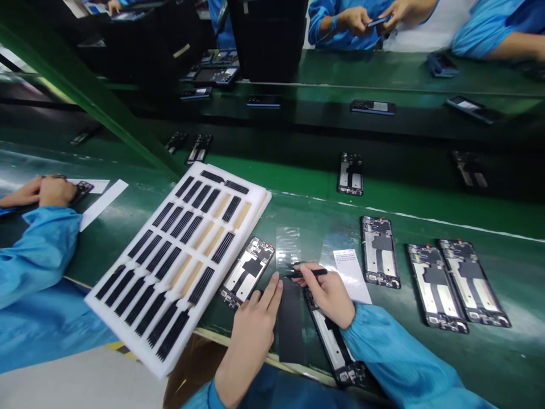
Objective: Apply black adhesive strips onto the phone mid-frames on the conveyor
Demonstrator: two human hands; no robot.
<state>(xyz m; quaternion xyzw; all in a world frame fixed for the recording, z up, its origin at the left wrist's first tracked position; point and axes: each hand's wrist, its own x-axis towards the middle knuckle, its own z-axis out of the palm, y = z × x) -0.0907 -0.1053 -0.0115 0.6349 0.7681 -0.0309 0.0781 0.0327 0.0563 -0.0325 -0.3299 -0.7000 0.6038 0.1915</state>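
My right hand pinches a pair of black tweezers, their tips pointing left over a film strip. That strip has a clear, ribbed upper part and a dark lower part. My left hand lies with its fingers stretched out, the fingertips at the strip's left edge near the tweezer tips. An opened phone body with bare circuit board and silver plate lies left of the strip. Partly hidden beneath my right hand and forearm is another opened phone body. Beside that hand lies a white label sheet.
A white foam tray with slots of black strips leans at the left. Several opened phone bodies lie at the right. Behind runs a green conveyor carrying phones. A green post slants across. A co-worker's hands work at left.
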